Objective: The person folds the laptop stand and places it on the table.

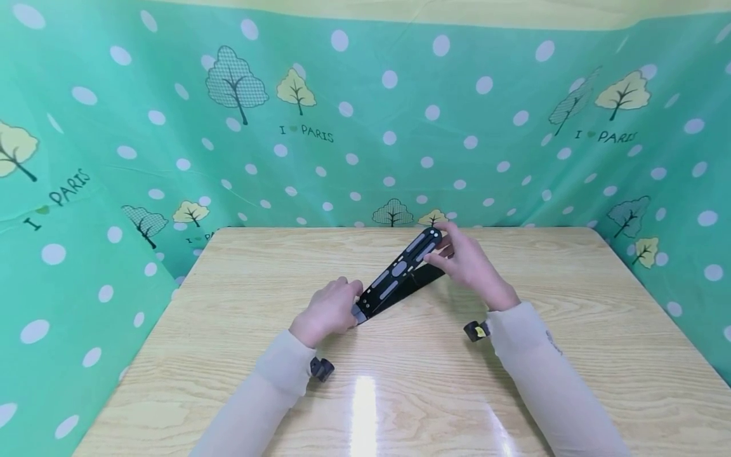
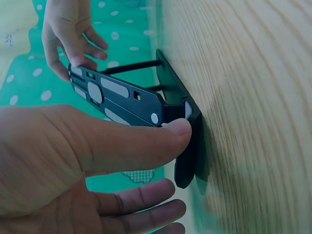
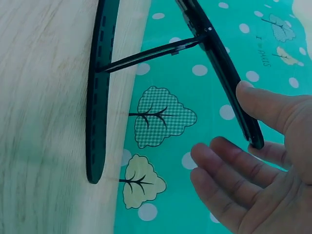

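One green curtain (image 1: pixel 365 190) hangs behind the table (image 1: pixel 200 343), near whose middle rests a black stand (image 1: pixel 399 269), its base (image 3: pixel 97 122) down and its panel (image 2: pixel 114 87) slanting up, propped by a strut (image 3: pixel 156 53). The left hand (image 1: pixel 329 311) grips the hinge end; the right hand (image 1: pixel 469 261) pinches the panel's raised end. One small camera (image 1: pixel 475 331) sits at the right wrist.

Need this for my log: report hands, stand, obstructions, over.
Left hand gripping hinge end, right hand pinching raised end. Black folding stand open, struts extended. No obstruction visible.
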Demonstrator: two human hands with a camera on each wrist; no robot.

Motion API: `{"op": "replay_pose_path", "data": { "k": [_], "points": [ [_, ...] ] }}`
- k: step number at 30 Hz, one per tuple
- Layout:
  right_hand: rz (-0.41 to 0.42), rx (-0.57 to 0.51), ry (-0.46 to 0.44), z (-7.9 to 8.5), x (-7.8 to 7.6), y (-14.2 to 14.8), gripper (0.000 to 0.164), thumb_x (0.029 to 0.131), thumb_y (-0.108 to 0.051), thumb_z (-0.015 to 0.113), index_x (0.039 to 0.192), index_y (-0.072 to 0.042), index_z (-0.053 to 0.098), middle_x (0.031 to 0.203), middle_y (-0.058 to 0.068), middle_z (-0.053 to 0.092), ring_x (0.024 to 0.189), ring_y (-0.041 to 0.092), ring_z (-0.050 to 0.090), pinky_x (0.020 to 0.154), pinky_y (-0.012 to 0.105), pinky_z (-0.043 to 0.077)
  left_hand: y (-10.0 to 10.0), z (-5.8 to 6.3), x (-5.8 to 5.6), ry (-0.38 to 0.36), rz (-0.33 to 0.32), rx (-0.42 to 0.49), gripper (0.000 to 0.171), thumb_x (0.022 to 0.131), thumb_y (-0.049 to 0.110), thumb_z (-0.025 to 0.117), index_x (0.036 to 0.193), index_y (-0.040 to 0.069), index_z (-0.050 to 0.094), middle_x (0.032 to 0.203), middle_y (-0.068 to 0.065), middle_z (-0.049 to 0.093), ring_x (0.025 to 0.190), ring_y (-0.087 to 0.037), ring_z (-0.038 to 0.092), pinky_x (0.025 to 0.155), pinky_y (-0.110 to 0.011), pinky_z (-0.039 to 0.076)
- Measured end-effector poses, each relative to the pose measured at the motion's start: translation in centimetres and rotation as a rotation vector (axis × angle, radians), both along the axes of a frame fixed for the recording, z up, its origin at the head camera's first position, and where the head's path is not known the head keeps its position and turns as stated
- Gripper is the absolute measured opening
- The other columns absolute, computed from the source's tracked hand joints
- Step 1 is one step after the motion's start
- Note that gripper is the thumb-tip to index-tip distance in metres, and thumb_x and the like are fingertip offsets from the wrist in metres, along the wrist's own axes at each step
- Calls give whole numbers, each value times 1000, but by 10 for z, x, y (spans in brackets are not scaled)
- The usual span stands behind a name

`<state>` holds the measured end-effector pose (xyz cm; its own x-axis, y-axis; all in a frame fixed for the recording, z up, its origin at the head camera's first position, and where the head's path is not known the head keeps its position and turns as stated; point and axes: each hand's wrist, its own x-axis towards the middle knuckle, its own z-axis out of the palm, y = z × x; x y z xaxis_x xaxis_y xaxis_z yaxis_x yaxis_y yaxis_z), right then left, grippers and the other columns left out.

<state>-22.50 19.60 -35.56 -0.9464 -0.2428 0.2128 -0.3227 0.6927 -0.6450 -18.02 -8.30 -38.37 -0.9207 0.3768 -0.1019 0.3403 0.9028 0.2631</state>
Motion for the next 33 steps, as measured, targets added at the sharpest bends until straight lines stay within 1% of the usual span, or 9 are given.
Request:
{"op": "replay_pose_path", "data": {
  "k": [5, 10, 18, 25, 28, 33],
  "points": [
    [-19, 13, 5, 2, 3, -2, 69, 85, -28, 73, 140, -8, 35, 103, 12, 62, 87, 26, 61, 77, 41, 52, -4, -1, -3, 12, 22, 21, 54, 69, 4, 78, 119, 12, 61, 103, -9, 57, 86, -22, 51, 67, -35, 48],
    [-40, 22, -7, 5, 7, -2, 68, 85, -29, 73, 138, -8, 36, 101, 13, 62, 86, 25, 60, 75, 41, 51, -7, -2, -7, 18, 11, 41, 56, 70, 1, 76, 122, 12, 61, 103, -9, 56, 84, -21, 50, 68, -34, 47],
    [-56, 58, 0, 8, 10, -3, 65, 84, -31, 74, 133, -9, 38, 94, 10, 61, 83, 24, 59, 71, 39, 51, -13, -3, -11, -1, 15, 69, 58, 73, -2, 73, 127, 14, 58, 107, -10, 56, 82, -20, 49, 70, -32, 46],
    [-66, 84, -5, 11, 13, -6, 62, 83, -32, 74, 129, -8, 39, 95, 15, 63, 80, 25, 60, 67, 38, 51, -18, -5, -14, 3, 10, 84, 57, 75, -4, 69, 128, 14, 58, 109, -10, 56, 84, -20, 49, 74, -34, 46],
    [-80, 104, -6, 12, 14, -7, 63, 83, -34, 74, 128, -8, 39, 96, 15, 63, 80, 26, 60, 65, 38, 50, -19, -6, -15, 8, 18, 81, 58, 75, -6, 66, 128, 15, 58, 108, -10, 55, 86, -21, 50, 76, -35, 47],
    [-77, 106, -38, 13, 14, -4, 65, 83, -39, 73, 131, -10, 39, 102, 16, 63, 85, 26, 61, 67, 38, 51, -21, -9, -18, 6, 22, 86, 57, 77, -7, 64, 128, 17, 58, 108, -10, 54, 87, -22, 49, 77, -35, 46]
  ]
}}
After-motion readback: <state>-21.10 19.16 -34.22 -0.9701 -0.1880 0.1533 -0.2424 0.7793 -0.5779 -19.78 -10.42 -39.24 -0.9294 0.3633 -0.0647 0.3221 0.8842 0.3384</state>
